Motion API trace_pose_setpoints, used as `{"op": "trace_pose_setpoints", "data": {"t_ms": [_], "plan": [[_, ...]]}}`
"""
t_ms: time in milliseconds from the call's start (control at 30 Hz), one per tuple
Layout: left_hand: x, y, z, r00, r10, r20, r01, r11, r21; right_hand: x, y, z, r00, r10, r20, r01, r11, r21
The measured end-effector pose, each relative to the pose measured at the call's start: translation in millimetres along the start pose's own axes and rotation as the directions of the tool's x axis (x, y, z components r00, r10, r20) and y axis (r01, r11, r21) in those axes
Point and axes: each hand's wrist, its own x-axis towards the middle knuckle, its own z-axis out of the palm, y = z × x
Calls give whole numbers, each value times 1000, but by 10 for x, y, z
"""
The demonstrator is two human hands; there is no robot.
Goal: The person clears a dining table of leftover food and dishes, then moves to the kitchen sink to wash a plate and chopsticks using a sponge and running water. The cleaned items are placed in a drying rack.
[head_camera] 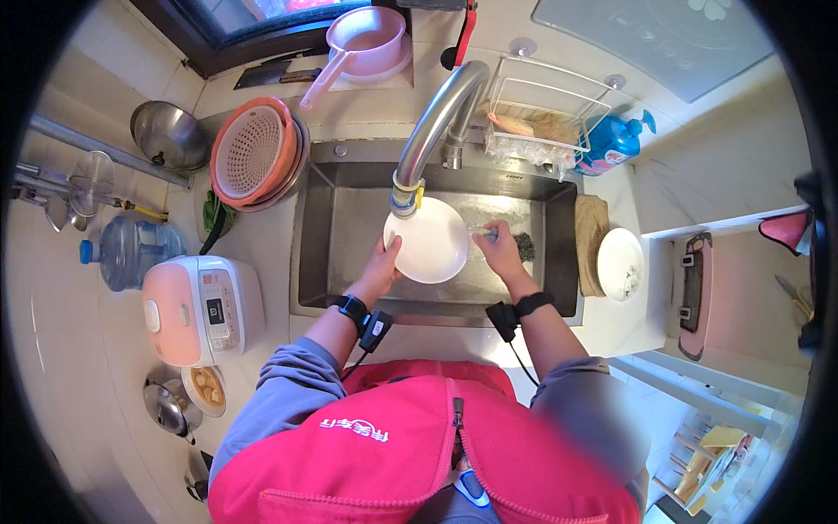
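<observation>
My left hand grips a white plate by its left rim, thumb on the upper face, under the outlet of the curved steel faucet. To the right of the plate, apart from it, my right hand has its fingers bent around something small and greyish, too small to name. Beside the right fingers, a dark wire scourer lies on the bottom of the steel sink. Both hands are over the sink. A second white plate rests on the counter to the right, by a folded brown cloth.
A wire rack with sponges and a blue pump bottle stand behind the sink. At left are stacked colanders, a pink rice cooker and a water jug. A pink ladle and a cleaver lie near the window.
</observation>
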Motion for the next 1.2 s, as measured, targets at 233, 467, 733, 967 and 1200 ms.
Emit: {"op": "trace_pose_setpoints", "data": {"t_ms": [233,467,733,967,1200], "plan": [[-88,180,111,996,24,87,-32,994,102,-113,-315,573,930,-367,24,343,842,-416],[-24,210,84,991,37,130,-61,980,189,-166,-559,855,858,-460,229,500,851,-162],[-30,244,47,996,85,3,-85,988,132,-193,-572,655,876,-399,270,482,736,-475],[-28,349,-7,995,84,-46,-79,992,98,-200,-520,821,728,-515,453,651,726,-220],[81,228,-33,995,-19,100,3,988,156,-85,-616,834,795,-533,291,591,790,-166]]}}
